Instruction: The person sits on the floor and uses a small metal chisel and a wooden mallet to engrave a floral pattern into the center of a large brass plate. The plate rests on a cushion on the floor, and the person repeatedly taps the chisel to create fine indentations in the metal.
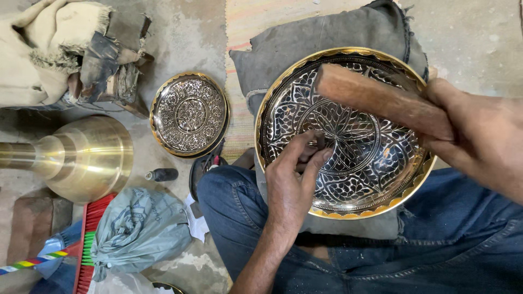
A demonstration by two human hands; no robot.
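A large engraved brass plate (348, 179) with a gold rim rests on a grey cloth pad over my lap. My left hand (291, 182) pinches a small metal chisel (315, 144) upright against the plate's centre pattern. My right hand (479, 133) grips a thick wooden mallet (376, 98), held above the plate's upper right part. The mallet's end points toward the upper left.
A smaller engraved plate (189, 114) lies on the floor to the left. A big brass vessel (81, 158) lies on its side at far left, with rags (65, 49) above it. A plastic bag (136, 228), a red brush (87, 245) and a small dark bottle (162, 175) sit nearby.
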